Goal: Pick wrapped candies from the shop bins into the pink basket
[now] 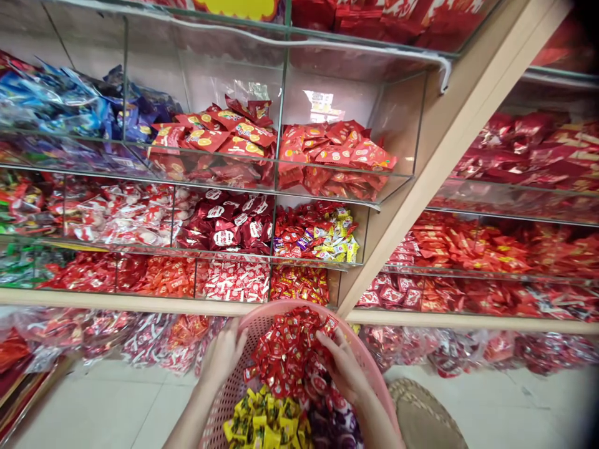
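Observation:
A pink plastic basket (pixel 276 310) sits low in the view, heaped with small red-wrapped candies (pixel 287 355), yellow-wrapped candies (pixel 264 424) and some purple ones (pixel 337 427). My left hand (pixel 223 354) rests on the basket's left rim with its fingers curled against the red pile. My right hand (pixel 344 368) lies on the right side of the red candies, fingers bent into the pile. Both hands flank the red heap.
Clear acrylic bins on tiered shelves hold wrapped sweets: blue and purple (pixel 70 106) top left, red-and-yellow packets (pixel 215 134), dark red (pixel 224 227), mixed red and yellow (pixel 318 234). A wooden shelf post (pixel 435 162) slants across. More red candy bins (pixel 491 249) right. A woven object (pixel 421 411) lies on the pale floor.

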`<state>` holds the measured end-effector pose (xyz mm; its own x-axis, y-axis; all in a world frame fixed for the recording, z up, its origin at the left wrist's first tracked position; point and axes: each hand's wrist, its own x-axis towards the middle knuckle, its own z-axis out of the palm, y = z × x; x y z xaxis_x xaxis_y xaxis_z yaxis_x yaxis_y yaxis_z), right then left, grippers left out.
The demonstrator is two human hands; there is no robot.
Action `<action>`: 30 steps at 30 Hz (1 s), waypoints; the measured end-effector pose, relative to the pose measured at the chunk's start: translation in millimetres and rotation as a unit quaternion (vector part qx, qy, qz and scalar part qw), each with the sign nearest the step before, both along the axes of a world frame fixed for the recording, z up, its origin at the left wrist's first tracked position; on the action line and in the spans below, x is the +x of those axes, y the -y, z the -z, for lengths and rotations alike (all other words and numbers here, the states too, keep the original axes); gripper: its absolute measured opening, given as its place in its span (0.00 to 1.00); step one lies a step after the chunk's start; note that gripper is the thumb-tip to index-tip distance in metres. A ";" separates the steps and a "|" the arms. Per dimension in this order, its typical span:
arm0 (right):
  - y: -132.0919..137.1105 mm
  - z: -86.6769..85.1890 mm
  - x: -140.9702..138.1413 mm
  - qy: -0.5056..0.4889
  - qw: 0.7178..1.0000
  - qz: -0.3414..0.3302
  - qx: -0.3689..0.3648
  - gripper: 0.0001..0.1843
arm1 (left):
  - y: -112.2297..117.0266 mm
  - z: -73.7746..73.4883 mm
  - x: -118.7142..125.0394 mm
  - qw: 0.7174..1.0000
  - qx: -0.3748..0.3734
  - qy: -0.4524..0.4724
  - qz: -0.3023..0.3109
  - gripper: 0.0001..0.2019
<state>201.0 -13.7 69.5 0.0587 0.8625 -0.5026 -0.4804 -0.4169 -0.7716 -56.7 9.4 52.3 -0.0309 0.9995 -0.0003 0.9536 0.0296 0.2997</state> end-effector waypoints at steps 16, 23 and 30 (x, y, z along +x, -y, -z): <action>5.4 -1.3 -29.8 -0.039 0.999 -0.026 -0.019 0.38 | 16.5 -16.4 50.0 0.961 0.106 0.205 0.154 0.20; 18.3 -7.6 -32.0 -0.058 0.995 -0.075 0.043 0.24 | 32.7 -1.0 72.8 0.942 0.017 0.263 0.206 0.19; 23.9 13.5 -27.7 -0.044 0.997 -0.024 -0.052 0.27 | 36.6 -4.6 72.7 0.949 -0.017 0.228 0.218 0.18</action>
